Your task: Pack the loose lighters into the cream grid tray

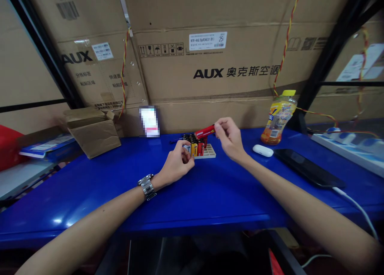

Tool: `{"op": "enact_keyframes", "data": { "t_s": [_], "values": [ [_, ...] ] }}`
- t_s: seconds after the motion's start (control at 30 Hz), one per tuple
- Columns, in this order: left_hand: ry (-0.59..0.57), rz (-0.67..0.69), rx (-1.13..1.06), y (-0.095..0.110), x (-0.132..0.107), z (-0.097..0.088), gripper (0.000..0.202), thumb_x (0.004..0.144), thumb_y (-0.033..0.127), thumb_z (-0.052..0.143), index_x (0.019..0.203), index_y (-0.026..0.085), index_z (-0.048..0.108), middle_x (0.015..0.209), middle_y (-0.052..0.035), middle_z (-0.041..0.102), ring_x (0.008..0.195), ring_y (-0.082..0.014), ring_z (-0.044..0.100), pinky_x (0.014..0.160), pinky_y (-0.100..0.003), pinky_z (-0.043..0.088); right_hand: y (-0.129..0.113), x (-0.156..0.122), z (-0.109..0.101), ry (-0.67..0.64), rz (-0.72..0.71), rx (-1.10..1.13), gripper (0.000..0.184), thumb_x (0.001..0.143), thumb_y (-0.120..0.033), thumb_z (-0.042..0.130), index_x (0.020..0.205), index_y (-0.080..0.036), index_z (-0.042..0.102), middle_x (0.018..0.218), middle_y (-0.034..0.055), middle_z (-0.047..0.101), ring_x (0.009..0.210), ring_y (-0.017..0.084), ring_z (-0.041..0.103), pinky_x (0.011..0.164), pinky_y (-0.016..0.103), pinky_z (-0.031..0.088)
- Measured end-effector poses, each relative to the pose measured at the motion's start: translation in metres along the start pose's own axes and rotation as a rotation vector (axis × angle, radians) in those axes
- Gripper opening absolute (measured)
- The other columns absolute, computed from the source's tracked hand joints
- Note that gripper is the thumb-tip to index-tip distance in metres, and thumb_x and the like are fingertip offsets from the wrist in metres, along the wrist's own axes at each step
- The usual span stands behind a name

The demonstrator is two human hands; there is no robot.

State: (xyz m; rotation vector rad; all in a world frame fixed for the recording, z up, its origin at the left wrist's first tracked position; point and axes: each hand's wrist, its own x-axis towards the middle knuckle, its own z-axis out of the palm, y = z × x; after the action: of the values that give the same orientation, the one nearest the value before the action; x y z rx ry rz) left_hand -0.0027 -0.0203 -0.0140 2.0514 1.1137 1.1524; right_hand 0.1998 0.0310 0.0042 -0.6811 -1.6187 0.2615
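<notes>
Red battery point(204, 131) held up by the tray point(211, 151), right end pinched in the right hand point(230, 138), free end pointing left, overlapping the tray's upright batteries point(194, 149) in view. Left hand point(177, 163) curled at the tray's near-left corner; cannot tell whether its grip holds anything.

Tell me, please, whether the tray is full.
Partly full: batteries stand in the tray, but open slots show at its right.
</notes>
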Motion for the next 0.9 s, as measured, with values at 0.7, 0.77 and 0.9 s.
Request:
{"op": "enact_keyframes", "data": {
  "t_s": [0.7,0.77,0.9],
  "values": [
    [0.092,-0.011,0.137,-0.007,0.003,-0.004,0.015,0.089,0.023,0.045,0.102,0.018,0.047,0.053,0.0087,0.045,0.046,-0.0101,0.042,0.050,-0.024,0.032,0.047,-0.004,-0.011,-0.433,0.029,-0.281,0.026,0.088,-0.032,0.054,0.109,-0.019,0.051,0.073,0.0007,0.062,0.059,0.014,0.056,0.061,0.031,0.046],
    [0.152,-0.034,0.168,-0.008,0.004,-0.005,0.016,0.087,0.021,0.045,0.103,0.018,0.045,0.058,0.0066,0.049,0.051,-0.0111,0.048,0.053,-0.025,0.035,0.047,-0.004,-0.010,-0.420,0.048,-0.240,0.024,0.086,-0.031,0.056,0.106,-0.018,0.052,0.073,0.0012,0.063,0.061,0.015,0.058,0.062,0.032,0.047],
    [0.256,-0.057,0.270,-0.015,0.007,-0.005,0.026,0.078,0.014,0.051,0.103,0.016,0.044,0.082,-0.0021,0.057,0.069,-0.0135,0.055,0.064,-0.028,0.044,0.049,-0.004,-0.008,-0.349,0.088,-0.222,0.025,0.087,-0.035,0.055,0.106,-0.019,0.051,0.079,0.0035,0.065,0.067,0.017,0.061,0.067,0.036,0.050]
  ]
}}
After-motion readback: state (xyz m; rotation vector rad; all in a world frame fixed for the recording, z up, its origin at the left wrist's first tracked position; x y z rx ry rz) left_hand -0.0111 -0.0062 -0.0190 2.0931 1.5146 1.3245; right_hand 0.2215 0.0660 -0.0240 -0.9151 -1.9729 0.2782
